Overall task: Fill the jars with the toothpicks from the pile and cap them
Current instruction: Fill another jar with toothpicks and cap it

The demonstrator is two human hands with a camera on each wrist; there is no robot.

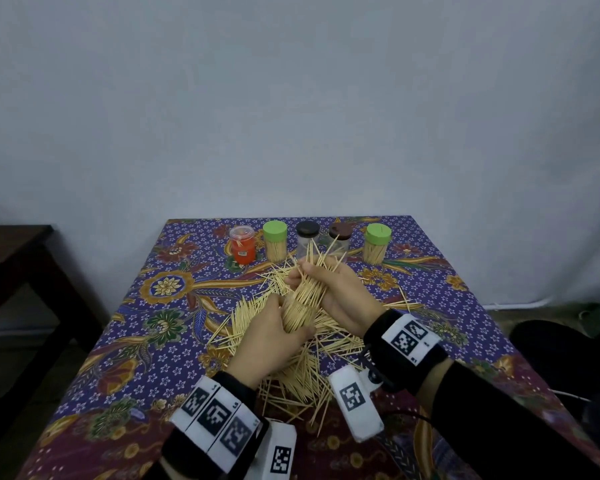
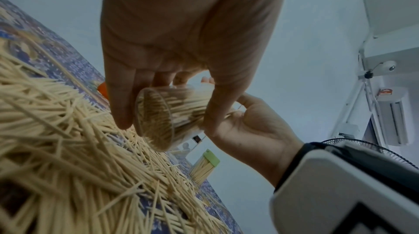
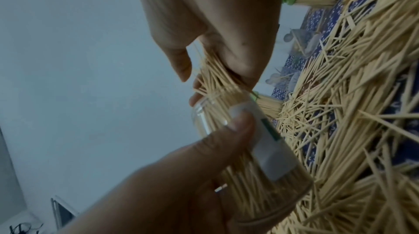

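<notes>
While the left hand (image 1: 274, 337) wraps its fingers round the lower part of a clear jar (image 1: 300, 308), the right hand (image 1: 340, 289) pinches a bundle of toothpicks (image 1: 317, 259) at the jar's mouth, tips fanning out past the fingers. Jar is tilted, held just above the pile (image 1: 291, 372) at the middle of the table (image 1: 146, 358), mouth toward the far edge.

Handling, as a judgement:
- Jar looks like thin clear plastic, light and smooth-walled; it already appears packed nearly full, so it carries some weight now. Best held round the body near the base, as the left wrist view shows.
- Toothpicks are stiff, very light, pointed and prone to splay or slip sideways. Hold them as a tight bundle near mid-length, all pointing one way, or they will likely jam at the rim.
- A white label sits on the jar wall under the left thumb, probably giving some grip.

Along the far edge: orange jar (image 1: 244, 244), green-capped jar (image 1: 275, 241), two dark-capped jars (image 1: 307, 237) (image 1: 340, 234), a second green-capped jar (image 1: 376, 244). Both green-capped ones look full.

Hard to make out:
- The jar's rim is hidden by the bundle and the right fingers.
- No cap for the held jar is visible.
- Contents of the dark-capped jars are screened by the raised toothpicks.
- Much of the pile is covered by the wrists.
</notes>
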